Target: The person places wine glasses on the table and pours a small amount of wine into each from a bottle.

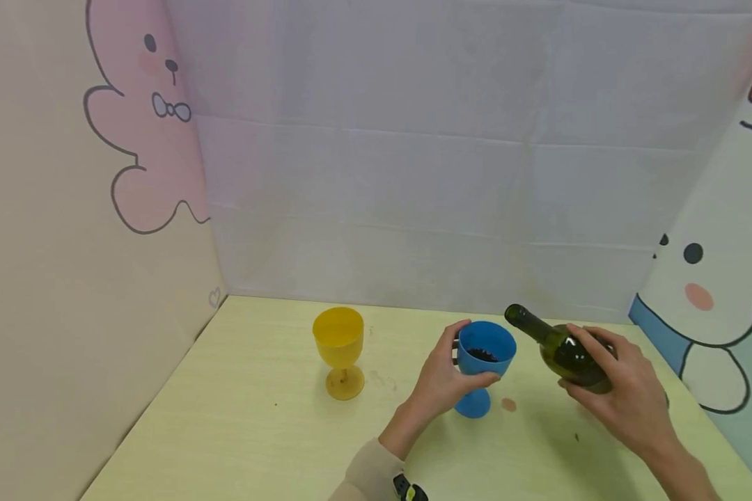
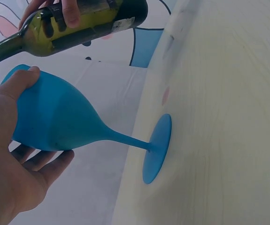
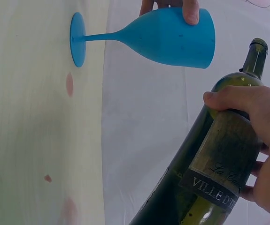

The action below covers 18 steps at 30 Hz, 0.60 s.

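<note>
My left hand (image 1: 443,379) grips the bowl of a blue goblet (image 2: 55,112), thumb on the near side and fingers round the far side. Something dark shows inside the bowl in the head view, and the goblet's foot stands at the tabletop. In my right hand (image 1: 627,390) is a green glass wine bottle (image 1: 570,355), held round its body and tilted with the neck up and leftward. The bottle's mouth is just right of the goblet's rim, slightly above it. A dark label with white lettering (image 3: 214,190) shows in the right wrist view.
A yellow goblet (image 1: 340,337) stands upright on the pale wooden table (image 1: 257,417), left of the blue one. Small reddish spots (image 1: 509,404) mark the tabletop near the blue goblet's foot. White cloth walls (image 1: 382,174) with cartoon animals enclose the back and sides.
</note>
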Each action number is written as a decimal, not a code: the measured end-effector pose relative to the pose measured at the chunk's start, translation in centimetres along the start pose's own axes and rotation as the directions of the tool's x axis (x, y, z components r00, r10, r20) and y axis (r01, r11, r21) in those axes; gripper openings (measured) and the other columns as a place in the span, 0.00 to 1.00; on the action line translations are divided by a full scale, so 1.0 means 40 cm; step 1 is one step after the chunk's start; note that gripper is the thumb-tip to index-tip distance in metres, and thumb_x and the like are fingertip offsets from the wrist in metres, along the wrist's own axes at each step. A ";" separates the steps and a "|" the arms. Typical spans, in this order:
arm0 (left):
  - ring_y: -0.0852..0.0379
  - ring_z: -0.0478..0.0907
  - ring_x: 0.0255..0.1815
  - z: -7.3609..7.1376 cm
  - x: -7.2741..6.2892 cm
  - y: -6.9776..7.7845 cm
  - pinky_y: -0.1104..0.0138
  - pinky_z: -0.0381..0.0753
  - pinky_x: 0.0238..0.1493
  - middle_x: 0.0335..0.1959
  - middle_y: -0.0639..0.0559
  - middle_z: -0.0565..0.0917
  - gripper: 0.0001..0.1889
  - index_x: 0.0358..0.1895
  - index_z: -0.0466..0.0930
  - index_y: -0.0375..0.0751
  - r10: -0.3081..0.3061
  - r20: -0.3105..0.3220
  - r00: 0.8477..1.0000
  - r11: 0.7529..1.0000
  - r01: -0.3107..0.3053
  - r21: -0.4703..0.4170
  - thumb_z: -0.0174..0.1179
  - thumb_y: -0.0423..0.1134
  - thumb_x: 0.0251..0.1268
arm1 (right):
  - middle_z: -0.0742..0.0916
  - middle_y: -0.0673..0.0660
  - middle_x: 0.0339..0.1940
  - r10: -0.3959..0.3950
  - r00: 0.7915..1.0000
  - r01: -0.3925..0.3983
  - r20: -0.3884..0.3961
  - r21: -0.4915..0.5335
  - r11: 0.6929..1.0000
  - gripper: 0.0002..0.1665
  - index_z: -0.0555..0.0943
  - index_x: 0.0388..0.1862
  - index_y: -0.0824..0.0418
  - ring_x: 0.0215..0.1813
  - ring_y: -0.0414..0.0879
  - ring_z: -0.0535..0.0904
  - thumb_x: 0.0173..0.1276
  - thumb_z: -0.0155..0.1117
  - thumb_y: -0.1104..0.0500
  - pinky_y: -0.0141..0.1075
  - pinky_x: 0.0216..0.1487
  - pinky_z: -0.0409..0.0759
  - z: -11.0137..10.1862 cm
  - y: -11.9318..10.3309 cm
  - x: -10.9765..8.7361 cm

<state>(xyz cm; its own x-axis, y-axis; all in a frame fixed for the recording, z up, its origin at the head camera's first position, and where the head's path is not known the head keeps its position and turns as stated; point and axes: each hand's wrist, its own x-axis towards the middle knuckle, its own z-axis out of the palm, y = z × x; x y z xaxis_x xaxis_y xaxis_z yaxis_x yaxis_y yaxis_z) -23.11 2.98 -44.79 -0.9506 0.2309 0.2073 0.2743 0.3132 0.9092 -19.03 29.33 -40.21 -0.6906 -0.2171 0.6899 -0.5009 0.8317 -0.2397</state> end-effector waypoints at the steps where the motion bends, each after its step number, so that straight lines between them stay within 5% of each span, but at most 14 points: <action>1: 0.47 0.74 0.66 -0.001 0.000 0.001 0.53 0.82 0.55 0.71 0.54 0.71 0.44 0.73 0.58 0.66 0.000 0.002 1.000 1.000 0.000 0.000 0.74 0.52 0.54 | 0.78 0.69 0.58 0.011 1.000 -0.011 0.001 0.006 1.000 0.62 0.74 0.70 0.50 0.52 0.67 0.73 0.26 0.85 0.66 0.58 0.46 0.66 0.001 -0.001 -0.002; 13: 0.47 0.70 0.71 -0.012 0.001 0.005 0.48 0.79 0.60 0.74 0.55 0.67 0.47 0.76 0.53 0.66 -0.003 0.042 0.999 0.999 0.001 0.046 0.72 0.56 0.55 | 0.75 0.69 0.61 0.145 0.989 -0.145 0.012 0.094 0.985 0.64 0.71 0.72 0.50 0.57 0.66 0.70 0.29 0.86 0.68 0.64 0.46 0.67 0.004 -0.020 -0.018; 18: 0.47 0.68 0.72 -0.017 0.002 0.014 0.49 0.77 0.63 0.76 0.55 0.63 0.50 0.78 0.50 0.64 0.010 0.057 0.998 0.997 -0.014 0.082 0.72 0.57 0.54 | 0.75 0.66 0.62 0.216 0.976 -0.218 0.028 0.142 0.966 0.62 0.70 0.73 0.49 0.59 0.56 0.69 0.34 0.86 0.66 0.65 0.49 0.67 0.001 -0.027 -0.021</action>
<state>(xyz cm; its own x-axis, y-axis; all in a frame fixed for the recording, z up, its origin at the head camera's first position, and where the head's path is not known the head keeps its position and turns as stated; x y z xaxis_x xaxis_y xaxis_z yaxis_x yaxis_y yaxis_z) -23.12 2.55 -44.02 -0.9382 0.2858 0.1954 0.2989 0.3840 0.8736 -17.92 28.58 -40.57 -0.7967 -0.0464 0.6026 -0.4076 0.7775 -0.4789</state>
